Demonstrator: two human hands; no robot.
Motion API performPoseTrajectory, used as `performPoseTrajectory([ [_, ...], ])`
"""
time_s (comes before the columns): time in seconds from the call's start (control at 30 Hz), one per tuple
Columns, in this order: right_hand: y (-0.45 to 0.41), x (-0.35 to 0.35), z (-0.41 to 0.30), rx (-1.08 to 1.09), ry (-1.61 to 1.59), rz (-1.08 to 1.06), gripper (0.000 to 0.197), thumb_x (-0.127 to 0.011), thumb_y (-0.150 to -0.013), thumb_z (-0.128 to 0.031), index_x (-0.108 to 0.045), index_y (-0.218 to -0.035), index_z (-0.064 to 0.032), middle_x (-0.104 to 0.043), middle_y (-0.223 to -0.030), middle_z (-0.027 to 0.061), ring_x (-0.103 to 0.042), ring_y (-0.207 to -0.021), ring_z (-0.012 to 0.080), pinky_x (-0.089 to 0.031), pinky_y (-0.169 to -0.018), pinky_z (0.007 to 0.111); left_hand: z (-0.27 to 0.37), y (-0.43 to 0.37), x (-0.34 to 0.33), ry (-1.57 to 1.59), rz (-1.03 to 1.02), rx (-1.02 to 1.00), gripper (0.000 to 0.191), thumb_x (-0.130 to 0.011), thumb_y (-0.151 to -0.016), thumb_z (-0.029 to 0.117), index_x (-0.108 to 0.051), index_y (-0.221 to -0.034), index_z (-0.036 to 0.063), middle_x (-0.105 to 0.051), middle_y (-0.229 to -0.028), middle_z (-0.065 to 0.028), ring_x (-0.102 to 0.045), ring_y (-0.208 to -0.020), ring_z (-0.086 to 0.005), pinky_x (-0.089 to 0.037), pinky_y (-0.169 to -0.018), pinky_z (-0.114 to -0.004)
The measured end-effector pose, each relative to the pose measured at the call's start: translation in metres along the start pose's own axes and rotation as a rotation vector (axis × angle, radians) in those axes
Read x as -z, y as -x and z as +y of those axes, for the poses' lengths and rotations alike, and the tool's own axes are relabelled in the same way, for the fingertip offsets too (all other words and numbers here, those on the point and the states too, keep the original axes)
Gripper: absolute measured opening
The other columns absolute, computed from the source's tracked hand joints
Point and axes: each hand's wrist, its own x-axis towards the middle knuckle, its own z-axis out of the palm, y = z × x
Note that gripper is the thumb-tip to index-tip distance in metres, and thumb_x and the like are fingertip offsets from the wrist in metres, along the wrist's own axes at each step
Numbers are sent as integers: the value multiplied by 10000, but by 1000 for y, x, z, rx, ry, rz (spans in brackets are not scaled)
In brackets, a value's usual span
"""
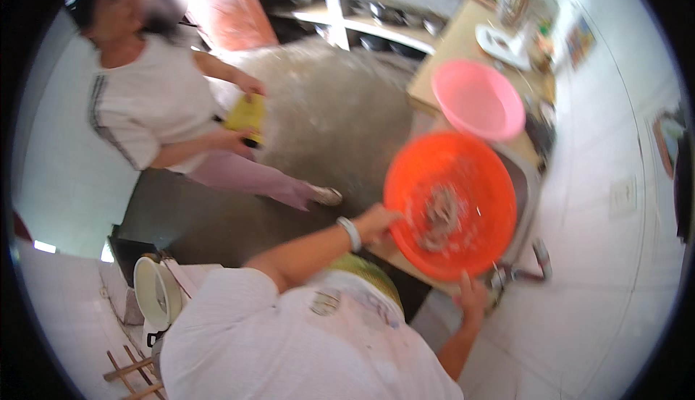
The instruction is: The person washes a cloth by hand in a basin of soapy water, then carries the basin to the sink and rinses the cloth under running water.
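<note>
An orange plastic basin (491, 183) is between my two hands, above the steel sink (524, 174). Small pale, greyish-brown pieces (442, 210) are gathered in its bottom, perhaps cut food; blur hides exactly what they are. My left hand (380, 223), with a pale band on the wrist, grips the basin's rim on the left. At the near edge, my right hand (471, 294) holds the rim with the thumb up along the outside. A pink plastic basin (478, 98) rests on the counter just beyond the orange one.
A tap (521, 275) sticks out from the tiled wall at right. Behind the pink basin is a white kitchen scale (505, 47) on the counter (434, 74). Another person (157, 101) stands at left, holding something yellow (245, 115). Shelves with pots (385, 12) line the back.
</note>
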Motion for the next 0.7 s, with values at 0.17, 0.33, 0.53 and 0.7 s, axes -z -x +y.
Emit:
performPoseTrajectory([
  [0.17,42,45,-44,163,-342,480,266,-505,-875,-233,-626,-953,-10,-622,-763,64,-556,-611,123,-447,-553,266,-7,16,-26,221,-27,-48,108,-555,-787,164,-580,-840,73,-525,-627,-11,-437,-463,-117,-302,-383,-240],
  [0.33,25,73,-75,546,-192,1062,254,-546,-859,-144,-582,-1070,-7,-610,-983,97,-570,-821,165,-465,-668,260,0,25,-36,102,-26,45,132,-567,-779,140,-582,-885,63,-556,-669,-12,-483,-492,-116,-365,-410,-261],
  [0.53,18,83,-90,390,-173,808,399,-581,-814,-111,-484,-1180,15,-568,-1020,141,-563,-890,220,-480,-748,307,0,34,-45,423,-153,-45,319,-549,-772,65,-549,-1088,21,-602,-977,-61,-581,-836,-191,-498,-695,-328],
  [0.7,9,95,-72,392,18,1016,359,-620,-796,-177,-555,-1083,30,-588,-1045,159,-569,-960,251,-435,-838,332,-17,-15,-6,205,-76,56,237,-537,-786,82,-533,-1020,52,-590,-921,-46,-581,-758,-158,-487,-588,-285],
])
